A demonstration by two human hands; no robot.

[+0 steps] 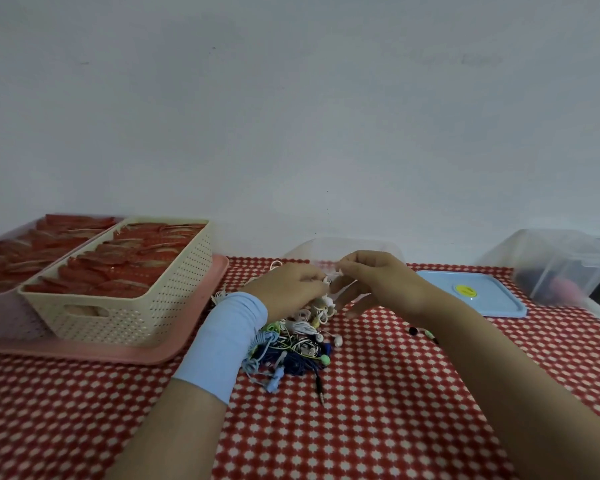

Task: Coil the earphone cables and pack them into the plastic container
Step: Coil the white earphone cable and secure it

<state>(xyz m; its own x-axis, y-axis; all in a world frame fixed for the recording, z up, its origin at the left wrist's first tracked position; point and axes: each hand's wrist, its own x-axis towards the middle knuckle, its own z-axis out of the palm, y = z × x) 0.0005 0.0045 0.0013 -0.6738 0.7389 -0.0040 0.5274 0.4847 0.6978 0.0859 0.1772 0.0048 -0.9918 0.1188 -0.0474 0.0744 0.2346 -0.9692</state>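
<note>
Our left hand (288, 285) and right hand (378, 282) each pinched a pale cable (326, 280) above the earphone pile (291, 344) on the red cloth (395, 393), just in front of the clear container (343, 247).

1. The light is dim and flat with a cool grey-blue cast, and the wall (291, 98) reads dull grey. Its source cannot be told.
2. Shadows are soft, with faint ones on the tablecloth (378, 410) beneath the forearms.
3. The clear container (343, 247) shows only weak highlights and nearly melts into the wall.
4. Focus is soft throughout. The left hand (288, 289) and right hand (378, 282) look slightly smeared, and the earphone cable (325, 279) they pinch is barely resolved.
5. Wide-angle distortion bows the cream basket (118, 313) near the left edge.
</note>
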